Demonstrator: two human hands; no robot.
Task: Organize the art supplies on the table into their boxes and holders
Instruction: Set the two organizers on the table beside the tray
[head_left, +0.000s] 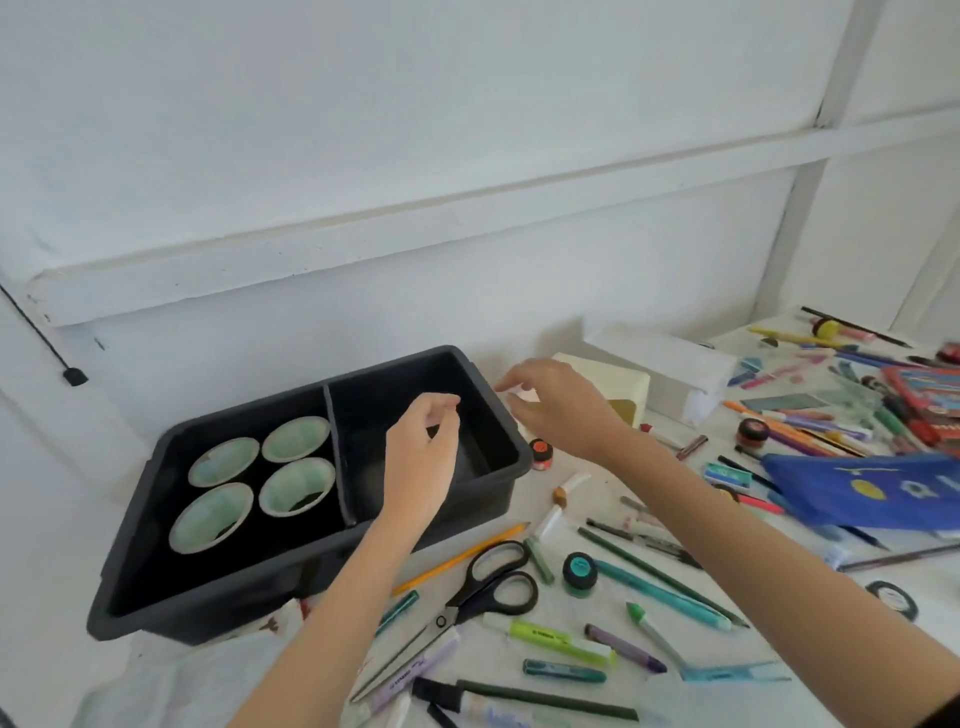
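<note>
Toward the left side of the table (571, 499), close to its back edge by the wall, stood a black tub (291, 587) split by a divider into two compartments. Four pale cups (260, 480) sat in the left compartment, mouths up, while the right compartment looked bare. The left hand (418, 462) hung over the right compartment with its fingers curled loosely downward, gripping nothing that could be seen. The right hand (558, 402) reached past the tub's far right corner, fingers bent around something small and pale; what it was could not be told, nor whether the grip was firm. Just behind that hand stood a cream box (623, 387), and further right a white box (675, 364) lay against the wall. Across the front and right of the table the loose supplies lay scattered: black-handled scissors (488, 587) just in front of the tub, a yellow pencil (457, 558) running from under the tub's front edge, a yellow-green highlighter (550, 636), a small teal-lidded jar (579, 571), and a blue pouch (872, 488) near the right edge, with many pens and markers (810, 415) heaped behind it.
</note>
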